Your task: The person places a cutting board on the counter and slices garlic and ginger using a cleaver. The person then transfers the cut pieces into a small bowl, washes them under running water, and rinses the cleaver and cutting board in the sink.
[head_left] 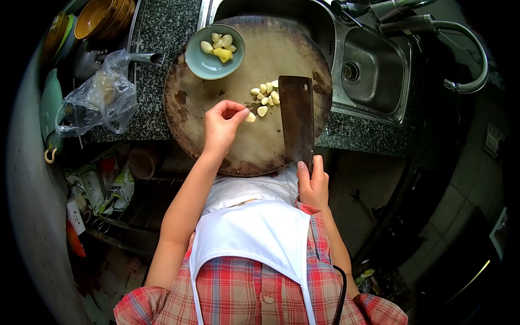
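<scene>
The left hand (219, 130), nearly closed, pinched 1 garlic clove (251, 117) over the chopping board (189, 116) near loose cloves (264, 101), while the right hand (312, 187) closed around the cleaver (296, 116), probably best kept clear of those fingertips.

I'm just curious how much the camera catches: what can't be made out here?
All in the head view:
Cleaver handle: mostly covered by the right hand.
Garlic beside the cleaver: partly behind its blade.
Bag contents: obscured by crinkled plastic.
Large sink: board and top edge.
</scene>
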`<state>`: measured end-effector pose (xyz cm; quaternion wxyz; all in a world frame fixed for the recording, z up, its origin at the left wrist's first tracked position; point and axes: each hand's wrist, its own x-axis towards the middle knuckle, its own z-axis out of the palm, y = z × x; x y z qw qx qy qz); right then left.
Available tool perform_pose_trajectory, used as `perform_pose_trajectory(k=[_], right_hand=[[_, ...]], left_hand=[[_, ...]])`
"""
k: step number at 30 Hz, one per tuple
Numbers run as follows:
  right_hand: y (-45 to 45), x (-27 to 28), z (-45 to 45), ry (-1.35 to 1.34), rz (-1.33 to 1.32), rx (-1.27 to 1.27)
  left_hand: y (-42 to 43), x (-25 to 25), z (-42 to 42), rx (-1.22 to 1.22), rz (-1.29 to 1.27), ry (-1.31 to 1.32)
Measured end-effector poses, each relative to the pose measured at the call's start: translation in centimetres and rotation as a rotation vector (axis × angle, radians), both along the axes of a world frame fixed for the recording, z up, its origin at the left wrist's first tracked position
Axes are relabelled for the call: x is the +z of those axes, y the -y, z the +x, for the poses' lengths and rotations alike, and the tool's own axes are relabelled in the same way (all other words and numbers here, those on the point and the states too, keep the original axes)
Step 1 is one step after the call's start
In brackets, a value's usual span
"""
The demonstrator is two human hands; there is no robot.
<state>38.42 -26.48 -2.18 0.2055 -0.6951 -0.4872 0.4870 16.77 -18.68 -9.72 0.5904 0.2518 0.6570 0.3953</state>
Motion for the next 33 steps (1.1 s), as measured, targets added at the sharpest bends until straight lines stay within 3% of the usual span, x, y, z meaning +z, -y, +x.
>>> perform_pose_trajectory(k=[2, 4, 11, 13, 16, 17, 18, 20, 23, 24, 25, 26, 30, 33], right_hand=[[0.2, -0.1, 0.2, 0.005, 0.001, 0.002], [0.2, -0.2, 0.3, -0.006, 0.027, -0.003], [0.5, -0.4, 0.9, -0.016, 0.003, -0.029], [0.6, -0.5, 1.2, -0.022, -0.044, -0.062], [0.7, -0.7, 1.5, -0.025, 0.027, -0.066], [0.7, -0.5, 1.6, -0.016, 0.021, -0.079], [0.7, -0.4, 1.7, -0.018, 0.036, -0.088], [0.7, -0.3, 2.0, -0.029, -0.016, -0.133], [1.1, 0.3, 2.8, 0.024, 0.015, -0.147], [1.0, 0.4, 2.7, 0.065, -0.01, -0.142], [1.1, 0.7, 2.7, 0.053, -0.005, -0.166], [1.5, 1.2, 2.9, 0.051, -0.005, -0.191], [2.2, 1.5, 3.1, 0.053, -0.028, -0.256], [2.3, 1.1, 2.8, 0.071, -0.039, -0.282]], left_hand=[[0.0, -0.1, 0.1, -0.034, 0.028, -0.037], [-0.2, 0.4, 0.3, 0.106, 0.009, 0.171], [-0.1, 1.0, 0.3, 0.079, 0.105, 0.137], [-1.5, 3.7, 0.3, 0.053, 0.222, 0.097], [-7.9, 8.3, 0.9, 0.014, 0.598, -0.049], [-10.9, 9.2, 1.2, -0.024, 0.793, -0.06], [-14.1, 9.6, 1.9, -0.036, 0.826, 0.019], [-21.3, 6.7, 2.3, -0.355, 0.717, 0.112], [-30.1, -3.2, 2.4, -0.822, 0.49, -0.394], [-31.7, -4.3, 2.2, -0.893, 0.374, -0.571], [-32.4, -4.0, 2.3, -0.798, 0.333, -0.578], [-33.0, -3.4, 2.6, -0.708, 0.343, -0.325], [-34.0, -3.0, 3.5, -0.953, 0.205, -0.565], [-34.0, -4.6, 4.1, -1.128, 0.33, -0.776]])
